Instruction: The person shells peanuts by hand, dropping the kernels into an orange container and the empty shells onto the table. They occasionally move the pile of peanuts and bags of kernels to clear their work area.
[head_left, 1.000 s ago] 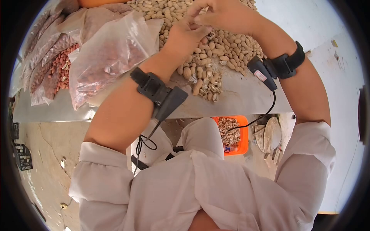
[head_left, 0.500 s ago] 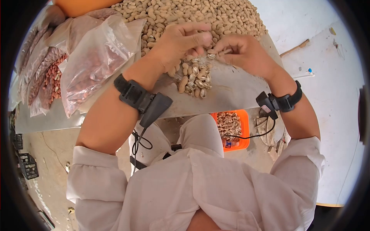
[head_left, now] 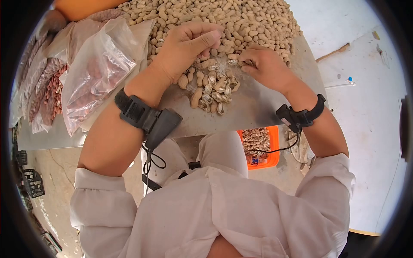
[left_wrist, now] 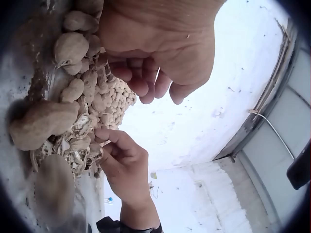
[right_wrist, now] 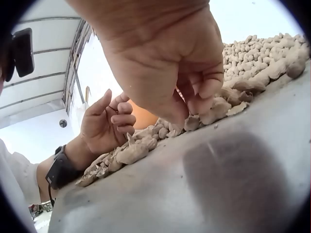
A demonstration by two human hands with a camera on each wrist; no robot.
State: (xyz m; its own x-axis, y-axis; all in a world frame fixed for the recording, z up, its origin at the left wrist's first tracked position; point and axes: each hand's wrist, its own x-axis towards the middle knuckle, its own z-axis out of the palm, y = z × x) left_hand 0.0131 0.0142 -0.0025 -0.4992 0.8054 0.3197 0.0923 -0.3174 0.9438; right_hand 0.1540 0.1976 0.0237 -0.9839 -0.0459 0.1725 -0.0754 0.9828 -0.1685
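Head view: peanut heap (head_left: 258, 26) on a grey table (head_left: 258, 105).
Left hand (head_left: 185, 46): loosely bent, empty, over the heap's near edge.
Right hand (head_left: 267, 66): fingers curled down at the heap's near edge; whether they pinch anything, I cannot quite tell.
Cracked shells (head_left: 220, 88): in front of the heap.
Clear bags (head_left: 101, 79): left of the heap.

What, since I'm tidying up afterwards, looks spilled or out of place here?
Cracked shells lie loose on the metal tabletop, mixed with whole peanuts near its edge, which looks untidy. Nothing else clearly stands out.
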